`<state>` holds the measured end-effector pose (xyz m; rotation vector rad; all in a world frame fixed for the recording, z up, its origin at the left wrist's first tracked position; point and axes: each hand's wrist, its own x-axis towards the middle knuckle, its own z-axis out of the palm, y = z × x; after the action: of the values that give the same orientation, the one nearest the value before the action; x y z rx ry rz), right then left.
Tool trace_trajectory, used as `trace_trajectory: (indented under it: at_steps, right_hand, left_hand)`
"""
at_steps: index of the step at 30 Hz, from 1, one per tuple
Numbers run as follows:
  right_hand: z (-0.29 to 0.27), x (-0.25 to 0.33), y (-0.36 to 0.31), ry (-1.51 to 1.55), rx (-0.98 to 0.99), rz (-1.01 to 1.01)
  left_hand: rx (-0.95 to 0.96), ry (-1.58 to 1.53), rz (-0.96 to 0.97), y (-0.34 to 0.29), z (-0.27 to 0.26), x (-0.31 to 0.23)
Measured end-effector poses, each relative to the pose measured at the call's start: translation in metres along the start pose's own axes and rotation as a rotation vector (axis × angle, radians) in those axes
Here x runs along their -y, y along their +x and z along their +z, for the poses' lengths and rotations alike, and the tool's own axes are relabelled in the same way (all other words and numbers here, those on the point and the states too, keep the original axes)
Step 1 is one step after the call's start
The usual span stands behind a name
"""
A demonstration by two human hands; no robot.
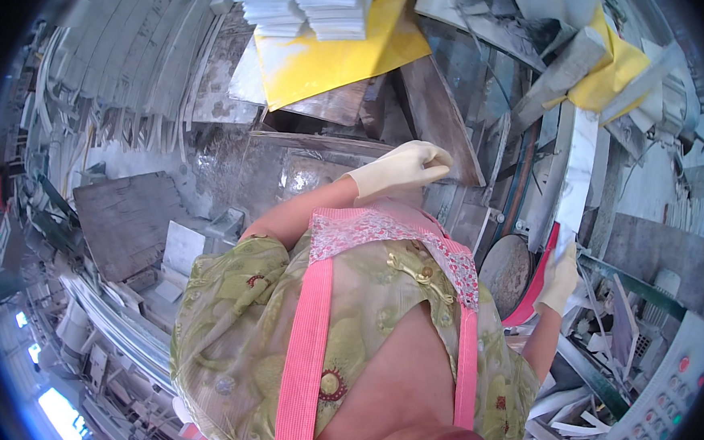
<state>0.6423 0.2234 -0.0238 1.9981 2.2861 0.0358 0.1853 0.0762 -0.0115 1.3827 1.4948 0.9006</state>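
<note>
Workshop, stacked slabs [331, 15], button panel [661, 395]

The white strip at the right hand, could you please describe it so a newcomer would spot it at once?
Find the yellow sheet at upper right, then look down toward the gloved right hand. The white strip runs between them: long, narrow and brighter than the grey pieces around it.

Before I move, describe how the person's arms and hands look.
The left hand and right hand are gloved in plain cream up to about the wrist. The left forearm is bare below a loose, green patterned sleeve.
</note>
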Motion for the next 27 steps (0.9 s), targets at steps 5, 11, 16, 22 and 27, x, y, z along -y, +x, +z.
trace_trajectory:
  at_steps: [5, 11, 16, 22, 27]
  right_hand:
    - [-0.080, 0.064, 0.020, 0.374, 0.062, 0.102]
    - [-0.093, 0.314, -0.006, 1.200, 0.160, -0.368]
    - [-0.089, 0.513, -0.026, 1.252, 0.312, -0.596]
    - [-0.106, 0.585, -0.069, 0.669, 0.493, -0.702]
    - [-0.072, 0.561, -0.035, 1.075, 0.737, -0.738]
  left_hand:
    - [-0.055, -0.036, -0.060, -0.029, -0.037, 0.021]
    - [-0.066, -0.035, -0.204, -0.057, -0.117, 0.036]
    - [-0.388, 0.098, -0.315, -0.065, -0.196, 0.040]
    - [-0.482, 0.345, -0.424, -0.069, -0.228, 0.052]
    - [-0.666, 0.210, -0.523, -0.078, -0.218, 0.079]
